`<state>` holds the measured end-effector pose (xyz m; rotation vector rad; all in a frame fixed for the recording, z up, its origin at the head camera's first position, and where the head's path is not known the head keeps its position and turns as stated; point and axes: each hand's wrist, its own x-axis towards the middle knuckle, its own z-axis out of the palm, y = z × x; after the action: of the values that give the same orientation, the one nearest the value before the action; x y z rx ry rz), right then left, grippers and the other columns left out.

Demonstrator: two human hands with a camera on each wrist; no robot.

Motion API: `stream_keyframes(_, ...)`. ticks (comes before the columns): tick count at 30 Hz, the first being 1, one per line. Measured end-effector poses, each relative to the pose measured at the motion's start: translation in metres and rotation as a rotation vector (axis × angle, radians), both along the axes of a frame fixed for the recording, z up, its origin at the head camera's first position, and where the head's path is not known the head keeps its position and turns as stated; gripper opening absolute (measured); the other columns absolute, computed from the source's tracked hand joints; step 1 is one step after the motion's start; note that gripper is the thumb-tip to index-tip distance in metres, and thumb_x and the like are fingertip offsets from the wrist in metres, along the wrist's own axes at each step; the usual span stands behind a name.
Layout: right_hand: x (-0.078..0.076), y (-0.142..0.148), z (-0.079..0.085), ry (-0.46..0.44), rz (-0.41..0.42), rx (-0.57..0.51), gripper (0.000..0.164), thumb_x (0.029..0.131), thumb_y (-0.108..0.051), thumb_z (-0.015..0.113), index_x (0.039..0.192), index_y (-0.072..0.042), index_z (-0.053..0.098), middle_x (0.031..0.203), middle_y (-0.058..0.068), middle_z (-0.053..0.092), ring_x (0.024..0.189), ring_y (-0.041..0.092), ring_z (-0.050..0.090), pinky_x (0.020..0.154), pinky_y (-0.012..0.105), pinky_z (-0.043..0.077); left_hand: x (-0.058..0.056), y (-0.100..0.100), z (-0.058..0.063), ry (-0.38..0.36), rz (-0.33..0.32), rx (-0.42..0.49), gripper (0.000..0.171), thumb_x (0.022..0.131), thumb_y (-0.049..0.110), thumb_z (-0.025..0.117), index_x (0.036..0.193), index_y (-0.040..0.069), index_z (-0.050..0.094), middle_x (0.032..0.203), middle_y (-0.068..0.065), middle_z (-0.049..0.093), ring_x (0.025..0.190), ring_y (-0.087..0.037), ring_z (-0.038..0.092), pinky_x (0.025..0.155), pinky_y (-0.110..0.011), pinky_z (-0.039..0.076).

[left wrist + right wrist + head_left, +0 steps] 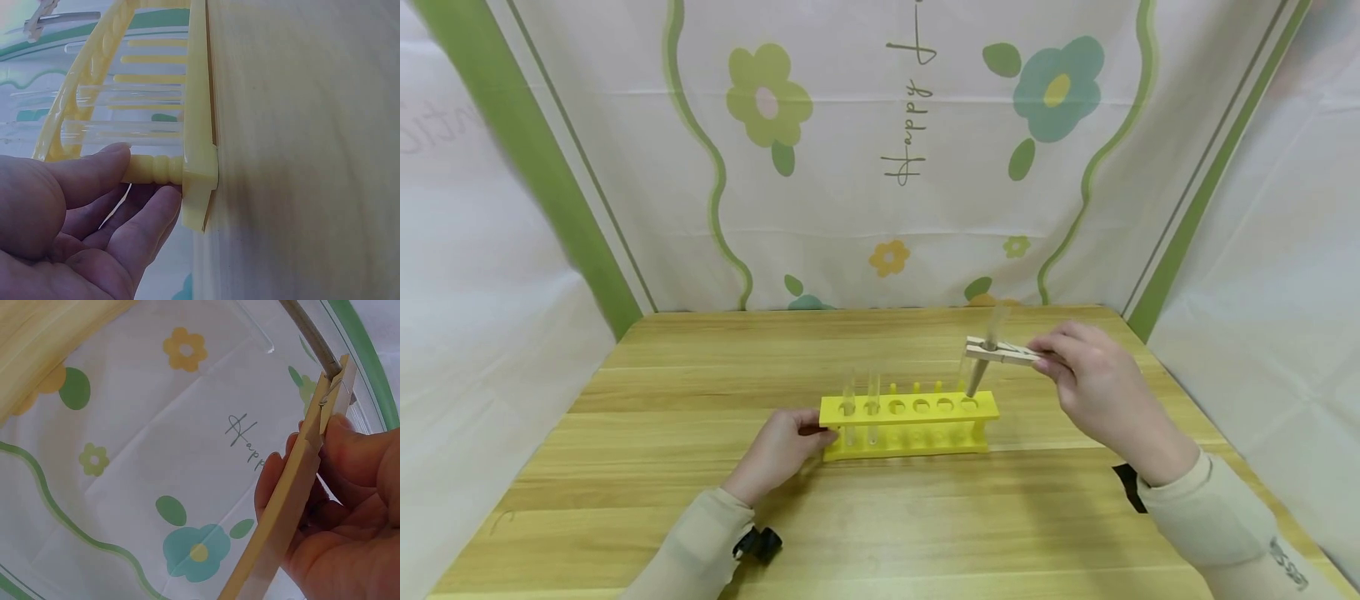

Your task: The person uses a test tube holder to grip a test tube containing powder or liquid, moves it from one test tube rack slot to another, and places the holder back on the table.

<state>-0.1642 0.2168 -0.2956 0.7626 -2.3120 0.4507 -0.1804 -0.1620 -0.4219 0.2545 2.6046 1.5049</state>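
A yellow test tube rack (910,411) stands on the wooden table. My left hand (781,450) holds its left end; up close in the left wrist view, thumb and fingers pinch the ribbed end post (156,169). Two clear test tubes (873,396) stand in the leftmost holes. My right hand (1097,387) grips a wooden test tube clamp (1011,355). The clamp's far end holds a tilted test tube (977,379), clear above and grey in its lower part. That tube's bottom is over the rack's rightmost hole; whether it touches the rim I cannot tell.
Several short yellow pegs (916,388) line the rack's back, and a faint clear tube shows behind its right end. A floral cloth (835,192) hangs behind the table (700,400), with white cloth at both sides. A black strap (756,546) is on the left wrist.
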Motion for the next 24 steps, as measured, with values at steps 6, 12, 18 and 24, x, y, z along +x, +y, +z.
stream_keyframes(6,0.0,0.001,-0.002,0.003,-0.002,0.008,0.019,0.077,0.009,0.079,0.093,0.001,0.073,0.086,0.004,0.063,0.076,0.021,0.057,0.062,0.038,0.049,-0.001,-0.001,-0.001,0.006,-0.007,-0.002,0.016,0.092,0.013,0.071,0.108,0.016,0.075,0.101,0.003,0.072,0.089,-0.014,0.063,0.075,-0.033,0.053)
stream_keyframes(12,-0.001,0.001,-0.008,-0.014,-0.008,0.017,0.019,0.077,0.008,0.079,0.093,0.001,0.073,0.086,0.003,0.063,0.075,0.02,0.057,0.061,0.038,0.049,-0.001,-0.001,-0.002,0.004,-0.009,0.005,0.019,0.092,0.011,0.071,0.11,0.015,0.075,0.104,0.001,0.072,0.091,-0.014,0.063,0.077,-0.033,0.053)
stream_keyframes(18,-0.004,0.0,-0.015,-0.025,-0.003,0.02,0.018,0.077,0.008,0.079,0.093,0.0,0.074,0.085,0.002,0.062,0.074,0.018,0.056,0.061,0.037,0.049,-0.002,0.0,-0.003,0.004,-0.006,0.009,0.019,0.092,0.011,0.071,0.111,0.015,0.075,0.104,0.0,0.072,0.092,-0.014,0.063,0.078,-0.034,0.053)
stream_keyframes(24,-0.005,0.0,-0.021,-0.058,-0.011,0.023,0.018,0.078,0.008,0.079,0.093,0.0,0.073,0.086,0.003,0.063,0.076,0.019,0.056,0.062,0.037,0.05,-0.002,-0.001,-0.003,0.003,-0.009,0.013,0.018,0.092,0.012,0.071,0.11,0.015,0.075,0.104,0.0,0.072,0.091,-0.014,0.063,0.077,-0.033,0.053)
